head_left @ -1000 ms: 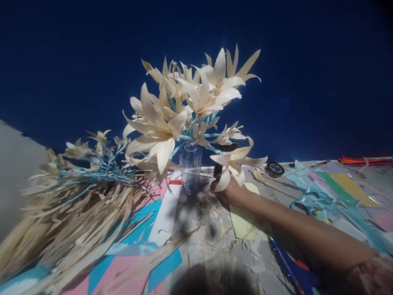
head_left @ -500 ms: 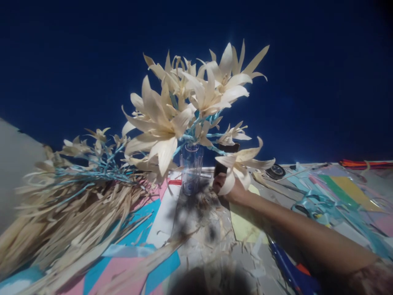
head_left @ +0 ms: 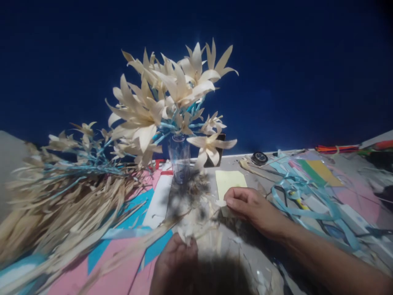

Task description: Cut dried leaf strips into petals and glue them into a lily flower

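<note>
My right hand (head_left: 250, 207) is closed in a pinch, with a small pale scrap (head_left: 220, 203) at its fingertips. It hovers over the near edge of a yellow sheet of paper (head_left: 229, 180). Low in the middle, my left hand (head_left: 178, 254) lies partly in shadow, fingers curled together beside pale husk shavings (head_left: 201, 223); what they hold is hard to make out. Beyond both hands stands a clear vase (head_left: 180, 157) with cream artificial lilies (head_left: 181, 86) on blue-wrapped stems. A dark block-like object (head_left: 219, 157) is partly hidden behind the lowest flower.
On the left, more blue-stemmed flowers (head_left: 86, 153) lie on a heap of dried husks (head_left: 61, 213). Pink and blue paper (head_left: 113, 262) is under them. To the right are a black round object (head_left: 259, 158), tangled blue ribbon (head_left: 307, 200) and coloured sheets (head_left: 322, 172).
My right hand has left the dark object behind the flower and come nearer, now pinching a scrap. My left hand has appeared at the bottom. The view has shifted slightly to the right.
</note>
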A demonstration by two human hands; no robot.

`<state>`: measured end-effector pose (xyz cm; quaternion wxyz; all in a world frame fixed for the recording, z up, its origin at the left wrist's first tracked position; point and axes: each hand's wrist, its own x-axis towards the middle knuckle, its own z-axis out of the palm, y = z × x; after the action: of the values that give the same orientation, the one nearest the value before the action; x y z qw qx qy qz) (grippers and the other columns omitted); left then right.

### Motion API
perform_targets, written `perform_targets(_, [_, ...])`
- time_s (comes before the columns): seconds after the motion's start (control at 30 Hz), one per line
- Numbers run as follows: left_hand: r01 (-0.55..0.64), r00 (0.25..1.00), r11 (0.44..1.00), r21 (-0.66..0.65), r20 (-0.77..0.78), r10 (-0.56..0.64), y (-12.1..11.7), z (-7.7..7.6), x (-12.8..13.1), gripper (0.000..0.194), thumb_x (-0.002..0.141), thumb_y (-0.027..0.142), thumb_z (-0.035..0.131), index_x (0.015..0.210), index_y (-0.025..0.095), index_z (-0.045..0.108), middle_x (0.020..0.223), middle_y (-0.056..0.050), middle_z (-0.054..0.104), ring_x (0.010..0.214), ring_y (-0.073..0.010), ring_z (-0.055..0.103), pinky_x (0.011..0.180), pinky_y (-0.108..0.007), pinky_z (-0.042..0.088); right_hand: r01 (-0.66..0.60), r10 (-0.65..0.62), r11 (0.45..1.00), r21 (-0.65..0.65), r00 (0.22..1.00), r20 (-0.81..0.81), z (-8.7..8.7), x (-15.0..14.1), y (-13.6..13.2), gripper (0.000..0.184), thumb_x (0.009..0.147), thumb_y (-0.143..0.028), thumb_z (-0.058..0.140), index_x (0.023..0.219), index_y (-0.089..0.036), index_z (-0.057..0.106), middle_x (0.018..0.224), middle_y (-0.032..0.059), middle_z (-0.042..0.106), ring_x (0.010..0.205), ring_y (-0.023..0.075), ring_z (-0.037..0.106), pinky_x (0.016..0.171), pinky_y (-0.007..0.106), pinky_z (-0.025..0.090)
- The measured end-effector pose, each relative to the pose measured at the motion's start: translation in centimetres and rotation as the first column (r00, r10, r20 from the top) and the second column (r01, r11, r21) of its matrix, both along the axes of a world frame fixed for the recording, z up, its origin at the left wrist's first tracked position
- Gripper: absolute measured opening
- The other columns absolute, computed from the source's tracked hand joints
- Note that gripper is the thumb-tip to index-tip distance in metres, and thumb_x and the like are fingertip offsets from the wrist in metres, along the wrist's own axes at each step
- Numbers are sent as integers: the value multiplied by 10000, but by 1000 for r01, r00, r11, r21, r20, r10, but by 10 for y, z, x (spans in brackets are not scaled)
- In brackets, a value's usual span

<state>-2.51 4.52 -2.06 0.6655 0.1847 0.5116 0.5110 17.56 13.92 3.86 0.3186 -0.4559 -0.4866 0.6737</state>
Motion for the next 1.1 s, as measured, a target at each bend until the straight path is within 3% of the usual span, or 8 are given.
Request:
perform_targets(0.07, [-18, 1000, 1000, 2, 16, 17, -1, 5, 3, 303, 781, 382, 789, 922, 160, 638, 782, 0, 645, 606, -124, 583, 572, -265, 497, 13, -13, 1000, 11, 1000, 24, -1, -4, -24, 413, 788, -548, 749, 765, -168, 591, 572, -74, 426, 511, 75, 301, 483, 221, 211])
perform_targets(0.13, [-53, 994, 995, 88, 98, 45, -4, 13, 7, 345, 697, 343, 845, 856, 162, 598, 730, 24, 611, 479, -51, 437, 469, -208, 364, 24, -26, 999, 31, 999, 46, -5, -10, -45, 409, 794, -552, 739, 780, -161, 620, 613, -51, 477, 550, 90, 356, 509, 224, 256])
perform_targets(0.3, [-72, 982, 984, 163, 182, 42, -18, 31, 18, 361, 671, 267, 844, 881, 182, 563, 751, 35, 618, 509, -51, 475, 487, -184, 357, 46, -52, 993, 105, 997, 54, -11, -28, -85, 426, 811, -583, 698, 786, -163, 637, 662, -25, 524, 621, 122, 428, 569, 239, 336])
perform_targets(0.43, [-82, 977, 975, 208, 210, 37, -32, 40, 20, 348, 685, 175, 834, 913, 170, 572, 732, 48, 597, 547, -43, 470, 520, -156, 380, -30, 18, 987, 160, 997, 76, -3, -27, -107, 386, 854, -546, 668, 818, -163, 641, 673, -18, 535, 626, 128, 436, 588, 249, 344])
perform_targets(0.67, [69, 994, 947, 315, 62, -93, -56, 42, 11, 349, 720, 184, 821, 919, 188, 535, 723, 39, 627, 585, -77, 515, 524, -181, 398, -35, -37, 931, 363, 981, 191, 17, -17, -131, 336, 888, -496, 640, 830, -166, 668, 733, 4, 578, 668, 137, 474, 603, 252, 364])
perform_targets(0.8, [113, 992, 937, 331, 14, -125, -70, 43, 10, 362, 732, 212, 824, 924, 202, 518, 722, 32, 654, 579, -89, 537, 536, -198, 406, -60, 1, 944, 323, 984, 179, 24, -24, -146, 271, 815, -424, 742, 842, -162, 679, 722, -5, 599, 612, 114, 448, 544, 231, 339])
perform_targets(0.93, [48, 998, 925, 377, 27, -63, -83, 44, 11, 323, 762, 249, 809, 954, 188, 557, 814, 7, 669, 685, -104, 580, 635, -217, 464, 128, -133, 950, 285, 991, -3, 16, -34, -160, 304, 767, -431, 791, 774, -168, 638, 664, -24, 563, 593, 108, 439, 541, 227, 332])
perform_targets(1.1, [32, 999, 908, 418, -4, -33, -93, 44, 15, 357, 725, 225, 828, 943, 196, 547, 884, -17, 695, 813, -147, 623, 733, -250, 498, 270, -253, 963, 13, 917, -308, -4, -53, -174, 397, 684, -459, 867, 767, -188, 588, 666, -53, 528, 509, 66, 331, 481, 214, 230])
